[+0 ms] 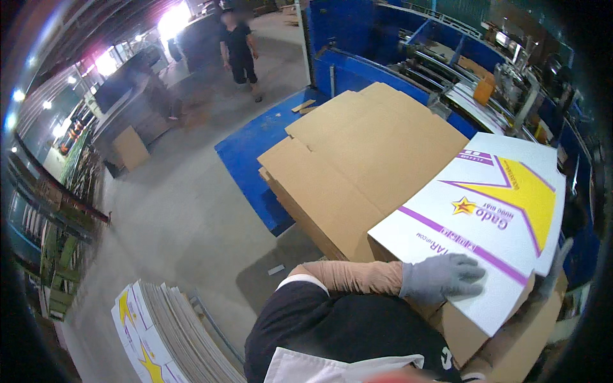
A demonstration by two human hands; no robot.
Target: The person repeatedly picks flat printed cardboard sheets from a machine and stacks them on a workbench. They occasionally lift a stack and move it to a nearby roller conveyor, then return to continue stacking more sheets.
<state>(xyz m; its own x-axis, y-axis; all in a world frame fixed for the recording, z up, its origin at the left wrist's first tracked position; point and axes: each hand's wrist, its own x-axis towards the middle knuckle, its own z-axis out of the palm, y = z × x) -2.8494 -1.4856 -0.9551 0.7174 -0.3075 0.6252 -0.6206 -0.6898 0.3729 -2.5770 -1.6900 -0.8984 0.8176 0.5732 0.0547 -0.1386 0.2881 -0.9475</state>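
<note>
A small stack of flat, folded cardboard cartons (469, 210), white with purple bands and a yellow star print, lies at an angle on the right. My left hand (444, 278), in a grey glove, rests palm down on the top carton near its front edge, fingers stretched out. At the right edge of the same cartons is my right hand (548, 281), also gloved, with a finger pointing up along the side. Part of that hand is hidden by the cardboard. Plain brown cardboard (469, 332) shows beneath the white cartons.
Left of the cartons is a stack of brown cardboard sheets (364, 147) over a blue platform (246, 150). A blue machine with rollers (440, 73) stands behind. Another bundle of white cartons (143, 338) is at lower left. A person (240, 51) stands farther off.
</note>
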